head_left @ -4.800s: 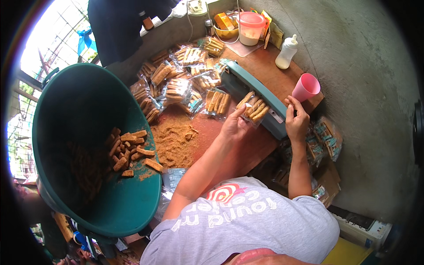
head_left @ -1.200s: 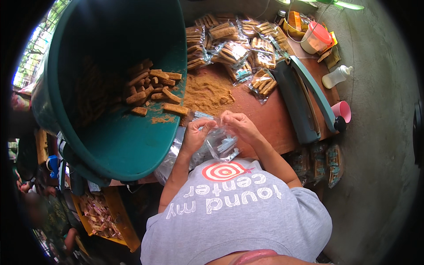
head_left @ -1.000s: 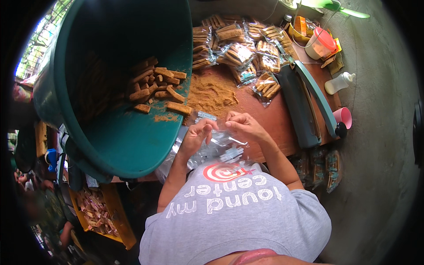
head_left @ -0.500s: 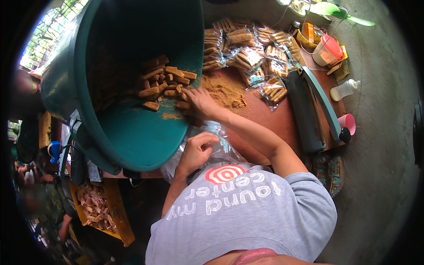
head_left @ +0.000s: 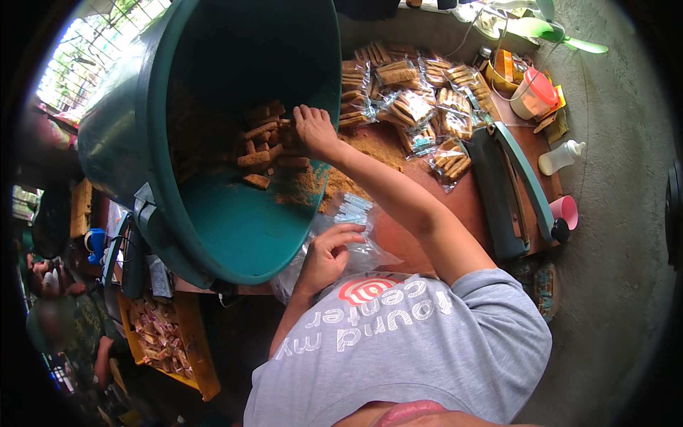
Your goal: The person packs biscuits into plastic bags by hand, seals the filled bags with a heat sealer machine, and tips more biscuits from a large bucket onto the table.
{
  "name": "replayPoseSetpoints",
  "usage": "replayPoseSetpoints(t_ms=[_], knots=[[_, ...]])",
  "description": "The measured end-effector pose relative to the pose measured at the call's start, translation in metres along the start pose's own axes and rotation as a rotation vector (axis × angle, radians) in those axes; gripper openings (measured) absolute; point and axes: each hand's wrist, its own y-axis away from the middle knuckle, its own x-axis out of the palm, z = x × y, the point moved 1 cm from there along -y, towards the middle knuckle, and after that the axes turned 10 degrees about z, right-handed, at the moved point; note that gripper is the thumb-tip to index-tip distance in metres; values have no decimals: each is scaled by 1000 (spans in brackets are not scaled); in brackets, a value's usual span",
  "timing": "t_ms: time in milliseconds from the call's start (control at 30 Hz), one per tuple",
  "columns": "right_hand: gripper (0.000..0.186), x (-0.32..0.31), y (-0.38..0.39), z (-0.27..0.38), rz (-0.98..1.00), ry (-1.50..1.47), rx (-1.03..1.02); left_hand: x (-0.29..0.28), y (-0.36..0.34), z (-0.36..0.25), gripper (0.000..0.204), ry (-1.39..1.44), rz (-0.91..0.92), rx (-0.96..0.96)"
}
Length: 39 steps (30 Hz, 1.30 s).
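My right hand (head_left: 315,132) reaches over the rim of the large green tub (head_left: 213,245), fingers curled down at the brown stick snacks (head_left: 260,159) inside; whatever they grip is hidden. Lower down, my left hand (head_left: 327,256) is curled on a clear plastic bag (head_left: 373,252), beside blue-printed wrappers (head_left: 353,210). Golden crumbs (head_left: 366,171) lie loose to the right of the tub.
Bagged sticks (head_left: 413,107) are piled at the back of the reddish table (head_left: 402,220). A sealer (head_left: 498,192), pink cup (head_left: 565,210), bottle (head_left: 558,156) and lidded container (head_left: 533,92) stand rightward. A yellow crate (head_left: 192,349) and another person (head_left: 85,341) are lower left.
My right hand has left the plastic bag and moved up and leftward into the tub among the sticks. My left hand stays low by the bag. The view has shifted.
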Motion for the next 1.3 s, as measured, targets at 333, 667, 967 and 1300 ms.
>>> replayPoseSetpoints(t_ms=[333, 667, 967, 1300], knots=[[47, -4, 42, 7, 621, -554, 156, 0, -3, -5, 35, -25, 23, 2], [50, -70, 110, -64, 555, -1022, 421, 7, -6, -2, 36, -12, 47, -6], [26, -117, 133, -74, 457, -869, 759, 12, -14, 2, 36, -22, 74, 14], [39, -109, 149, -51, 283, -303, 553, 11, -14, -3, 36, -57, 65, 17]])
